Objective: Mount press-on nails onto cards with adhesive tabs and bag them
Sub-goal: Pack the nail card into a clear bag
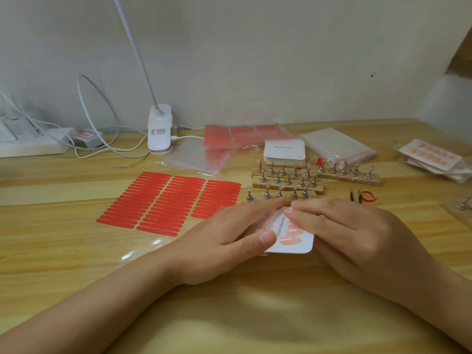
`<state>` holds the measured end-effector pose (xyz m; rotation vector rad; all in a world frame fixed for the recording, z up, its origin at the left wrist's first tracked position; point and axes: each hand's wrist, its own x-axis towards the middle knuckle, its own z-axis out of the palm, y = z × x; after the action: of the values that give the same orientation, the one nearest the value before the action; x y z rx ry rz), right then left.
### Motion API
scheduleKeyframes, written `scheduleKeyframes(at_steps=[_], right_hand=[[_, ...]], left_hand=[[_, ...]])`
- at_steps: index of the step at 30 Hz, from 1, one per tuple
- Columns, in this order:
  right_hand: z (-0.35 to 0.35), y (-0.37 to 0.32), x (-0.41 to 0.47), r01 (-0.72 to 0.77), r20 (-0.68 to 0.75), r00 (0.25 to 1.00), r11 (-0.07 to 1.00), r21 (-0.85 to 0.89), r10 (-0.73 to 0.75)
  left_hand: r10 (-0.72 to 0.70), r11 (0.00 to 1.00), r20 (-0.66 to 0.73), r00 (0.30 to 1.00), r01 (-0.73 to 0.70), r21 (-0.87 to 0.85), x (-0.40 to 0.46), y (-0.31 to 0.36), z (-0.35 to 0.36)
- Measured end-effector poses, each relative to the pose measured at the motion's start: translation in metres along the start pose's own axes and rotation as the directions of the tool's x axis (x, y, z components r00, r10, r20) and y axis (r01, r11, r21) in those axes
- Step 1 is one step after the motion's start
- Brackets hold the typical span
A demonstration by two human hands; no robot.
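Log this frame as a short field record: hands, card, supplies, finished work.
left hand: holds the card's left edge, thumb on top
right hand: fingers on the card's upper right
card: white, printed "Handmade Nail", pink nails mounted; appears partly inside a clear bag
tabs: red strips, three columns, left of the hands
stands: metal pegs on wooden bars, behind the card
blank cards: stack behind the stands
bagged sets: pile at far right
table: wood
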<state>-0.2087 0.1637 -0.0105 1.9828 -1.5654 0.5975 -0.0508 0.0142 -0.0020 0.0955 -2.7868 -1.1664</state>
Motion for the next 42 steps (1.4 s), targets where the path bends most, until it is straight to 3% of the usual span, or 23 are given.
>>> scheduleKeyframes(at_steps=[8, 11, 15, 22, 24, 25, 27, 29, 31, 35, 37, 38, 40, 42], right_hand=[[0.006, -0.010, 0.003, -0.060, -0.068, 0.996, 0.996, 0.071, 0.065], [0.008, -0.014, 0.003, -0.087, -0.068, 0.992, 0.968, 0.234, 0.105], [0.010, -0.015, 0.003, -0.135, -0.066, 0.985, 0.956, 0.261, 0.157], [0.009, -0.019, 0.003, -0.206, -0.044, 0.970, 0.908, 0.364, 0.238], [0.007, -0.024, 0.004, -0.278, 0.003, 0.949, 0.831, 0.481, 0.315], [0.006, -0.026, 0.005, -0.339, 0.047, 0.922, 0.741, 0.580, 0.385], [0.003, -0.030, 0.008, -0.477, 0.189, 0.816, 0.453, 0.753, 0.546], [0.000, -0.029, 0.011, -0.552, 0.363, 0.709, 0.155, 0.819, 0.604], [-0.001, -0.027, 0.013, -0.593, 0.476, 0.649, 0.003, 0.805, 0.593], [0.000, -0.030, 0.017, -0.630, 0.511, 0.600, -0.030, 0.776, 0.616], [0.002, -0.030, 0.016, -0.632, 0.527, 0.594, -0.053, 0.773, 0.608], [0.002, -0.030, 0.016, -0.632, 0.531, 0.591, -0.060, 0.772, 0.607], [0.001, -0.027, 0.015, -0.621, 0.521, 0.585, -0.071, 0.781, 0.621], [0.000, -0.024, 0.014, -0.592, 0.483, 0.580, -0.067, 0.803, 0.656]], left_hand=[[0.054, 0.992, 0.017, 0.998, -0.056, 0.110, 0.001, 0.000, 0.002], [0.042, 0.997, 0.023, 0.999, -0.044, 0.061, 0.000, 0.001, 0.002], [0.065, 0.996, 0.023, 0.998, -0.066, 0.052, 0.001, 0.005, 0.003], [0.098, 0.989, -0.077, 0.992, -0.089, 0.117, 0.001, 0.007, 0.009], [0.106, 0.983, -0.134, 0.985, -0.084, 0.161, 0.001, 0.005, 0.011], [0.110, 0.981, -0.165, 0.980, -0.080, 0.177, 0.001, 0.005, 0.011], [0.137, 0.972, -0.224, 0.965, -0.088, 0.216, 0.000, 0.006, 0.013], [0.184, 0.960, -0.269, 0.945, -0.115, 0.254, 0.000, 0.008, 0.014], [0.240, 0.940, -0.294, 0.925, -0.147, 0.307, 0.003, 0.011, 0.014], [0.318, 0.903, -0.281, 0.905, -0.198, 0.382, -0.002, 0.011, 0.019], [0.299, 0.922, -0.262, 0.918, -0.207, 0.326, 0.008, 0.003, 0.022], [0.246, 0.951, -0.269, 0.931, -0.179, 0.252, 0.013, -0.001, 0.020], [0.040, 0.996, -0.353, 0.935, -0.066, -0.062, 0.027, -0.004, 0.013], [0.066, 0.979, -0.498, 0.865, -0.151, -0.133, 0.029, -0.013, 0.004]])
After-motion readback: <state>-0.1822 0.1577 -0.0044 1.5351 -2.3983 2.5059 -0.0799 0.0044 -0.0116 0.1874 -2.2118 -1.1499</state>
